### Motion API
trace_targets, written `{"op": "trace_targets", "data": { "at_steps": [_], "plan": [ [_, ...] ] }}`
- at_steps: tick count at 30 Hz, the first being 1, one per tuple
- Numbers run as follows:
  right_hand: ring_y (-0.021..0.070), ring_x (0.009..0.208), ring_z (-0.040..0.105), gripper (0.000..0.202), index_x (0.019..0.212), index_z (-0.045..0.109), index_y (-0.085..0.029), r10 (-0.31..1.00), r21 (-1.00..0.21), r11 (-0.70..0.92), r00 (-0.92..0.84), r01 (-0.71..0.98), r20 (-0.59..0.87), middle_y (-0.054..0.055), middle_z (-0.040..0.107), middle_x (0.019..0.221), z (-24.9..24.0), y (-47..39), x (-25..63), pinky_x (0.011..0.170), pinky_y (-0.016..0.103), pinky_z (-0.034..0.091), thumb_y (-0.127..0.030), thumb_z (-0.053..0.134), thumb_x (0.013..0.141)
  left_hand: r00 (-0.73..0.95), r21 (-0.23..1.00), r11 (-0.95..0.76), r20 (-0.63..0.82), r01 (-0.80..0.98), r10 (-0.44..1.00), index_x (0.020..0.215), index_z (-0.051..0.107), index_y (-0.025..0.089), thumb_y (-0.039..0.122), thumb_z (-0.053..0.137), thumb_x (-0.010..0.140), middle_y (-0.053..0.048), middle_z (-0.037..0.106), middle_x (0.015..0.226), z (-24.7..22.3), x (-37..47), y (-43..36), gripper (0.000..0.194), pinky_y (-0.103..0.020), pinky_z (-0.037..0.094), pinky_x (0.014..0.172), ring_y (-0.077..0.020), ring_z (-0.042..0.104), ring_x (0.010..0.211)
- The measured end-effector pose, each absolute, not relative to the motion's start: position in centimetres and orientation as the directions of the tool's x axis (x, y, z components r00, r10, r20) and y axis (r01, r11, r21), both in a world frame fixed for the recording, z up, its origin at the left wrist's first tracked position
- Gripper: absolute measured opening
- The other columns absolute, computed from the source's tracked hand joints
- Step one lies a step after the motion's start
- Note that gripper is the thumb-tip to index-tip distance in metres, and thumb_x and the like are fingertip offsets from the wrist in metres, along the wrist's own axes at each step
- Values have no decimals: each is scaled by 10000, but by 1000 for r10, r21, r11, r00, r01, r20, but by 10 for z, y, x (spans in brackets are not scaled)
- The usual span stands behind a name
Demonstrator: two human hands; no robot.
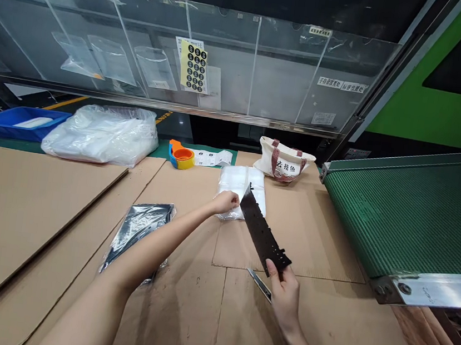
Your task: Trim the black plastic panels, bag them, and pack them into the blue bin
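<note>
My right hand [284,294] grips the lower end of a black plastic panel [263,230] with notched edges and small holes, held tilted above the table. At the stack of clear plastic bags [236,179], my left hand [227,202] is closed at the near left edge, its fingertips pinched; a bag edge seems to be between them. Beneath the right hand lies a utility knife [259,284], partly hidden by that hand. A bagged black panel [144,223] rests to the left, partly covered by my left forearm.
A green conveyor belt [401,216] juts in at right. Along the back are a cloth bag [284,159], a tape dispenser [182,155], a plastic-wrapped bundle [103,133] and a blue tray [5,121]. Cardboard [34,199] covers the table.
</note>
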State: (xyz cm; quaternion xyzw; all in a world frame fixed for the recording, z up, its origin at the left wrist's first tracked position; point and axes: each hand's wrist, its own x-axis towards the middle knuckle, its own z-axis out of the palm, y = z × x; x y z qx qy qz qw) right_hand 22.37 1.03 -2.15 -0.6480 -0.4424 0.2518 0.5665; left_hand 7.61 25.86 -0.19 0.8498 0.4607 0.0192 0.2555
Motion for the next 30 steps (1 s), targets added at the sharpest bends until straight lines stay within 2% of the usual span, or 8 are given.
{"op": "trace_targets", "data": {
  "at_steps": [4, 10, 14, 22, 27, 30],
  "plan": [
    [221, 728, 681, 448, 849, 709, -142, 869, -945, 38, 456, 325, 191, 104, 735, 811, -28, 17, 218, 600, 279, 529, -555, 535, 836, 584, 544, -388, -246, 744, 774, 971, 623, 128, 335, 584, 907, -34, 650, 918, -6, 72, 263, 220, -322, 552, 706, -143, 630, 783],
    [194, 632, 648, 452, 832, 691, -155, 875, -934, 33, 441, 357, 200, 82, 718, 740, -30, 16, 218, 544, 254, 489, -573, 520, 847, 590, 626, -342, -239, 701, 771, 962, 620, 125, 332, 587, 906, -27, 645, 888, -11, 68, 268, 218, -307, 548, 677, -132, 622, 743],
    [194, 640, 646, 465, 817, 686, -160, 874, -934, 42, 440, 355, 207, 75, 710, 719, -27, 17, 216, 558, 256, 493, -589, 509, 851, 579, 595, -362, -221, 718, 785, 971, 623, 128, 328, 599, 897, -36, 647, 931, -11, 69, 265, 214, -332, 549, 721, -150, 628, 803],
    [198, 678, 661, 436, 862, 690, -160, 883, -936, 48, 423, 348, 203, 86, 730, 800, -24, 15, 214, 604, 266, 512, -558, 513, 861, 536, 466, -408, -180, 785, 825, 949, 625, 134, 351, 605, 887, -45, 644, 955, -12, 72, 256, 226, -382, 528, 798, -174, 620, 875],
    [202, 697, 670, 437, 889, 691, -146, 883, -940, 28, 433, 341, 183, 101, 732, 825, -26, 13, 218, 597, 263, 512, -544, 513, 869, 594, 489, -450, -187, 747, 783, 901, 632, 136, 344, 595, 895, -37, 655, 924, -6, 71, 257, 212, -377, 523, 810, -167, 624, 866],
    [205, 694, 667, 473, 903, 691, -144, 881, -941, 30, 436, 337, 184, 99, 727, 802, -26, 14, 217, 600, 269, 513, -574, 500, 865, 609, 526, -446, -184, 724, 772, 960, 630, 139, 329, 593, 898, -36, 656, 931, -4, 70, 256, 204, -376, 527, 805, -165, 628, 853]
  ]
}}
